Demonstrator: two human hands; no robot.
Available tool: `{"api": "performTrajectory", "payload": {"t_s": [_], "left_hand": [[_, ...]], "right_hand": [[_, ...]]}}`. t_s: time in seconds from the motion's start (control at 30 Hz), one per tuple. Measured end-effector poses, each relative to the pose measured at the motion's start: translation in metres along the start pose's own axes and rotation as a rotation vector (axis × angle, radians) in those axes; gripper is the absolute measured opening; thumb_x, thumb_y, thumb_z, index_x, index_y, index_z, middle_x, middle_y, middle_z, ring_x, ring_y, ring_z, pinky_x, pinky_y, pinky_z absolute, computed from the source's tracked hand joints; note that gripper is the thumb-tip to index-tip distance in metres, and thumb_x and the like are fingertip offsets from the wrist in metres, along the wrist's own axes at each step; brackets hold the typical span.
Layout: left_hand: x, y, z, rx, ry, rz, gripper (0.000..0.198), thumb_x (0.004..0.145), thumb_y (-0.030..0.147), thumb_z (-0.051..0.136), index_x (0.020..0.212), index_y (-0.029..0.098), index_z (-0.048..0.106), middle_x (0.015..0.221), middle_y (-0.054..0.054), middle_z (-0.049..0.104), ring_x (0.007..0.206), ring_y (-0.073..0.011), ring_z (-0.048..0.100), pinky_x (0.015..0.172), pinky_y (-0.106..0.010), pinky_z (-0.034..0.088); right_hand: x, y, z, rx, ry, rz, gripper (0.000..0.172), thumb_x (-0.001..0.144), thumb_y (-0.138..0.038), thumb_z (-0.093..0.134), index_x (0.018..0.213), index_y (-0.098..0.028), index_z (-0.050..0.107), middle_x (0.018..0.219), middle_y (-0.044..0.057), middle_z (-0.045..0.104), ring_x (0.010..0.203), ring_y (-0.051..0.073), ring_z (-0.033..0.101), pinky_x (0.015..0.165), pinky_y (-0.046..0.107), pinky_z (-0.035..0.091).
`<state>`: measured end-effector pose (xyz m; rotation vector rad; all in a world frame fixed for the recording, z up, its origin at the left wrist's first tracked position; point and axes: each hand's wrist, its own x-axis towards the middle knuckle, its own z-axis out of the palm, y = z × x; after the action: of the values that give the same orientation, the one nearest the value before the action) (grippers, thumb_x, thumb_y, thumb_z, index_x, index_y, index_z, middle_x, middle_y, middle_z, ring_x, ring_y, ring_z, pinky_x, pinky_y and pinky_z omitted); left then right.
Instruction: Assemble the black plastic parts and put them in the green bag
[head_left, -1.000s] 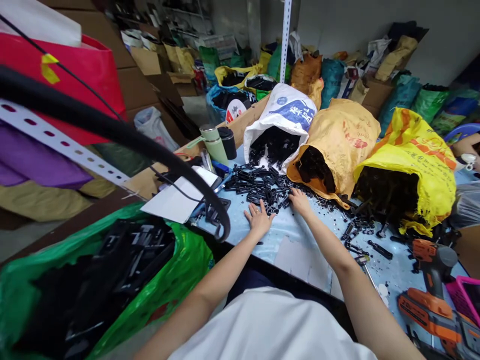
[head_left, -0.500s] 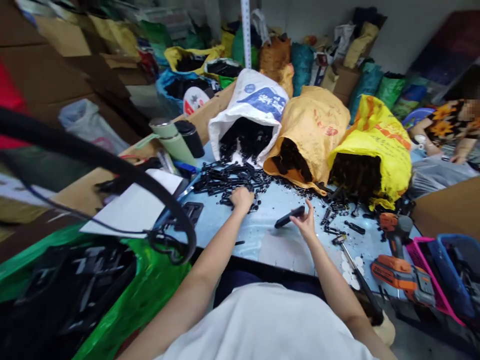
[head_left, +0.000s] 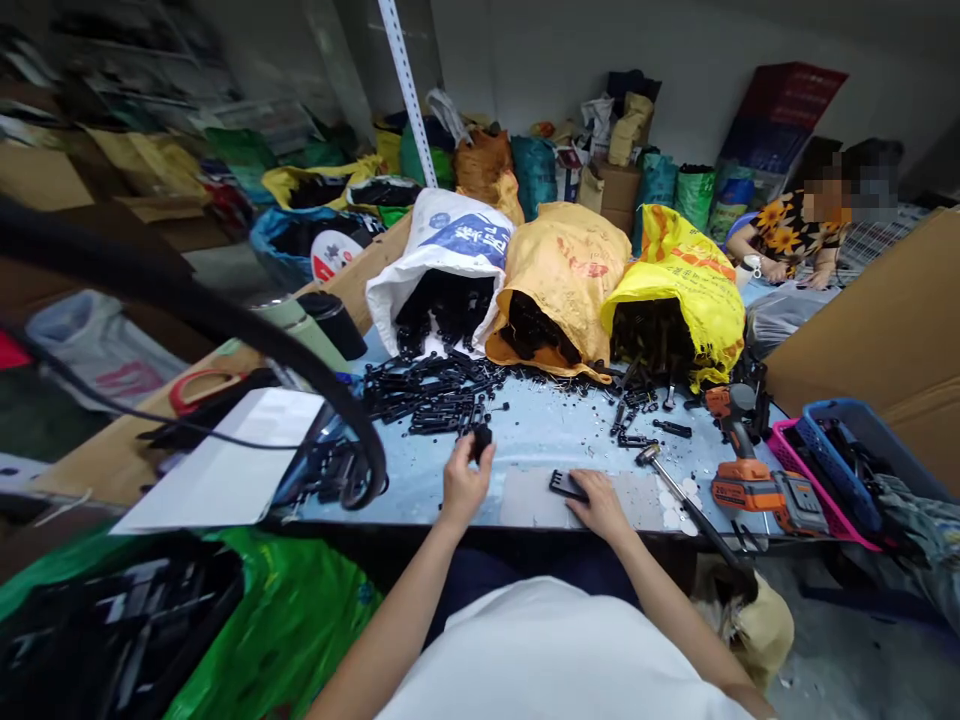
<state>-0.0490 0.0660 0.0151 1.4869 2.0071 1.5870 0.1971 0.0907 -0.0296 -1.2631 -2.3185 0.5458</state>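
Small black parts are pinched in my left hand (head_left: pixel 465 482), just in front of the pile of black parts (head_left: pixel 427 390) on the blue table (head_left: pixel 420 470). My right hand (head_left: pixel 598 502) holds a black slotted piece (head_left: pixel 568 486) low over a pale flat sheet (head_left: pixel 525 497) near the table's front edge. Behind the pile lies a white sack (head_left: pixel 457 235) with black parts in its mouth. An orange sack (head_left: pixel 574 260) and a yellow sack (head_left: pixel 690 275) lie to its right, also open towards me.
A hammer (head_left: pixel 694 510), a cordless drill (head_left: pixel 742 485) and a blue basket (head_left: pixel 840 460) stand at the right. A black cable arcs across the left. A green bag (head_left: pixel 300 600) is at the lower left. Another person (head_left: pixel 795 235) sits at the far right.
My left hand has come back from the pile with small black parts. My right hand has lowered the black piece towards the pale sheet. The view has turned left to right.
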Motion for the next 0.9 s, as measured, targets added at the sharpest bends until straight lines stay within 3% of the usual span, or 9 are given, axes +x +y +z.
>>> {"api": "performTrajectory", "payload": {"t_s": [0.13, 0.23, 0.37, 0.5, 0.63, 0.77, 0.9], "left_hand": [[-0.025, 0.013, 0.001, -0.015, -0.144, 0.103, 0.02, 0.077, 0.037, 0.055, 0.083, 0.018, 0.058, 0.078, -0.005, 0.061, 0.076, -0.0186, 0.06, 0.07, -0.03, 0.05], [-0.033, 0.023, -0.001, -0.027, -0.234, 0.016, 0.022, 0.083, 0.037, 0.049, 0.086, 0.018, 0.06, 0.077, -0.005, 0.062, 0.076, -0.018, 0.06, 0.069, -0.029, 0.05], [-0.035, 0.036, 0.004, -0.155, -0.424, -0.17, 0.037, 0.091, 0.034, 0.033, 0.109, 0.015, 0.059, 0.074, -0.002, 0.061, 0.053, -0.0101, 0.056, 0.059, -0.024, 0.049], [-0.035, 0.043, 0.015, -0.214, -0.503, -0.164, 0.038, 0.086, 0.032, 0.044, 0.118, 0.015, 0.056, 0.088, -0.004, 0.059, 0.048, -0.0066, 0.052, 0.052, -0.022, 0.048], [-0.032, 0.045, 0.015, -0.093, -0.437, -0.058, 0.034, 0.085, 0.028, 0.047, 0.114, 0.014, 0.059, 0.082, -0.005, 0.059, 0.074, -0.0143, 0.06, 0.071, -0.026, 0.049], [-0.027, 0.042, 0.013, 0.013, -0.447, 0.013, 0.034, 0.085, 0.029, 0.047, 0.115, 0.017, 0.059, 0.086, -0.005, 0.06, 0.083, -0.0165, 0.06, 0.075, -0.027, 0.049], [-0.016, 0.032, 0.018, 0.097, -0.531, 0.022, 0.032, 0.086, 0.03, 0.046, 0.113, 0.02, 0.06, 0.088, -0.004, 0.061, 0.083, -0.0163, 0.06, 0.074, -0.026, 0.048]], "right_hand": [[0.016, -0.018, 0.013, 0.037, -0.006, 0.023, 0.031, 0.076, -0.022, 0.056, 0.107, -0.02, 0.062, 0.105, 0.012, 0.063, 0.101, 0.025, 0.056, 0.09, 0.043, 0.043], [0.027, -0.028, 0.007, 0.33, 0.024, 0.099, 0.029, 0.08, -0.033, 0.052, 0.103, -0.021, 0.064, 0.101, 0.01, 0.065, 0.097, 0.023, 0.059, 0.088, 0.041, 0.045], [0.041, -0.044, -0.006, 0.869, -0.056, 0.359, 0.05, 0.077, -0.055, 0.049, 0.112, -0.021, 0.058, 0.088, 0.005, 0.066, 0.076, 0.019, 0.065, 0.066, 0.033, 0.053], [0.049, -0.062, -0.01, 1.067, -0.09, 0.465, 0.065, 0.069, -0.067, 0.049, 0.113, -0.019, 0.058, 0.081, 0.004, 0.066, 0.064, 0.016, 0.063, 0.053, 0.026, 0.052], [0.053, -0.067, -0.014, 1.048, -0.185, 0.37, 0.068, 0.07, -0.065, 0.05, 0.12, -0.02, 0.054, 0.074, 0.001, 0.064, 0.057, 0.012, 0.06, 0.049, 0.025, 0.052], [0.065, -0.055, -0.03, 0.853, -0.28, 0.195, 0.061, 0.072, -0.056, 0.054, 0.122, -0.022, 0.054, 0.08, 0.001, 0.063, 0.051, 0.009, 0.055, 0.047, 0.025, 0.05], [0.076, -0.041, -0.048, 0.482, -0.318, -0.042, 0.049, 0.079, -0.044, 0.053, 0.124, -0.026, 0.052, 0.098, 0.005, 0.063, 0.072, 0.015, 0.06, 0.065, 0.03, 0.051]]}}
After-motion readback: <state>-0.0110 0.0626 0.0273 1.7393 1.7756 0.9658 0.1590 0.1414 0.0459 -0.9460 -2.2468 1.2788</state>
